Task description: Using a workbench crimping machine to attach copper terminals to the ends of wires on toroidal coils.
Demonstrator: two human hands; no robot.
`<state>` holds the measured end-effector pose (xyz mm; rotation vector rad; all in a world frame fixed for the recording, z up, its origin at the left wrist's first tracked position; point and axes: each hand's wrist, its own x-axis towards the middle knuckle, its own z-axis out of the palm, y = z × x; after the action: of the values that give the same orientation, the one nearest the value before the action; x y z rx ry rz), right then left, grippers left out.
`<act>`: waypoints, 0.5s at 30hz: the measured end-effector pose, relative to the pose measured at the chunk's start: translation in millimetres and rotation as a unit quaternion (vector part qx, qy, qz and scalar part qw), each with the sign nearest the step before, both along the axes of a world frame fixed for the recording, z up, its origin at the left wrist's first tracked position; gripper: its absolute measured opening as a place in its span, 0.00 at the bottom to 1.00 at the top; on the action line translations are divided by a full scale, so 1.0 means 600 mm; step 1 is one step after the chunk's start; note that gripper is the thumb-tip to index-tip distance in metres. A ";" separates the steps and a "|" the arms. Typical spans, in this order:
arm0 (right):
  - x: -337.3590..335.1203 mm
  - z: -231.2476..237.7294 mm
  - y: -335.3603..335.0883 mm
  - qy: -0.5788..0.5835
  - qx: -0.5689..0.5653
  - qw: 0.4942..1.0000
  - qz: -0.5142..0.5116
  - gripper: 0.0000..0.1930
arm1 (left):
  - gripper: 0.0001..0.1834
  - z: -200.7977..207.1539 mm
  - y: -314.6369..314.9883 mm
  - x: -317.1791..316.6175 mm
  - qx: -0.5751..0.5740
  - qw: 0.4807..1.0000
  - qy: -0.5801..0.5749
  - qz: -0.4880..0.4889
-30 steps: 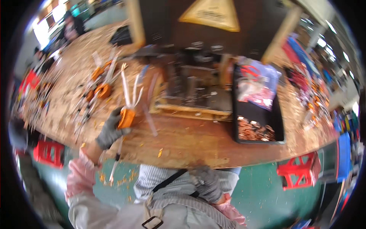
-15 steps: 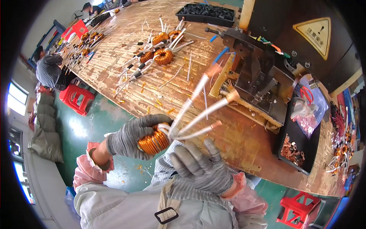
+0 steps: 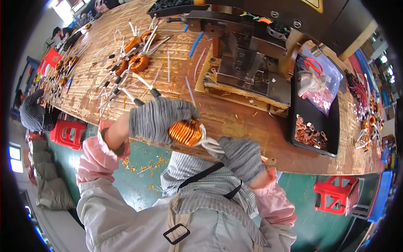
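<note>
My left hand (image 3: 157, 121), in a grey knit glove, grips a ring-shaped coil (image 3: 185, 132) wound with copper-coloured wire. White-sleeved leads (image 3: 211, 146) run from the coil's right side into my right hand (image 3: 243, 156). That hand, gloved alike, is closed around them, and it hides their far ends. Above my left hand, two white leads with black sleeves (image 3: 155, 93) stick up; whether they belong to the held coil is hidden by the glove. Both hands are over the near edge of the worn wooden table (image 3: 268, 145).
A dark metal press (image 3: 247, 75) stands beyond my hands. Right of it, a black tray (image 3: 331, 140) holds copper lugs (image 3: 308, 136), a plastic bag and red-handled scissors (image 3: 312, 66). More coils (image 3: 138, 63) lie far left. Red stools (image 3: 67, 133) flank the table; a co-worker (image 3: 33, 110) sits at left.
My right hand has gone from spread fingers to a grip around the white leads. Their bare copper ends, earlier pointing up and right, are now hidden. The head view has shifted rightward.
</note>
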<state>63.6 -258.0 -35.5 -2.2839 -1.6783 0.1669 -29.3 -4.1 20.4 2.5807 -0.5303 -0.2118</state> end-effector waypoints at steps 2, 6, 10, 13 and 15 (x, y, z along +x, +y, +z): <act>0.012 -0.018 0.010 0.030 0.002 0.999 -0.036 0.12 | 0.34 0.001 0.004 0.028 0.004 1.000 0.003 0.012; 0.031 -0.069 0.037 0.034 -0.041 0.998 -0.042 0.13 | 0.38 -0.036 0.027 0.054 0.031 0.996 0.077 0.014; 0.034 -0.077 0.049 0.055 -0.064 0.995 -0.050 0.15 | 0.34 -0.025 -0.015 0.064 0.124 0.992 -0.021 0.000; 0.044 -0.070 0.049 0.070 -0.028 0.996 -0.038 0.16 | 0.24 -0.061 -0.066 0.071 0.144 0.982 -0.105 -0.068; 0.050 -0.103 0.041 0.052 0.014 0.998 -0.026 0.17 | 0.19 -0.083 -0.081 0.072 0.159 0.970 -0.177 -0.056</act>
<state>93.6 -233.7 -97.4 -2.2563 -1.5583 0.2453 14.0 -52.4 -29.5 2.9224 -0.8324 0.1453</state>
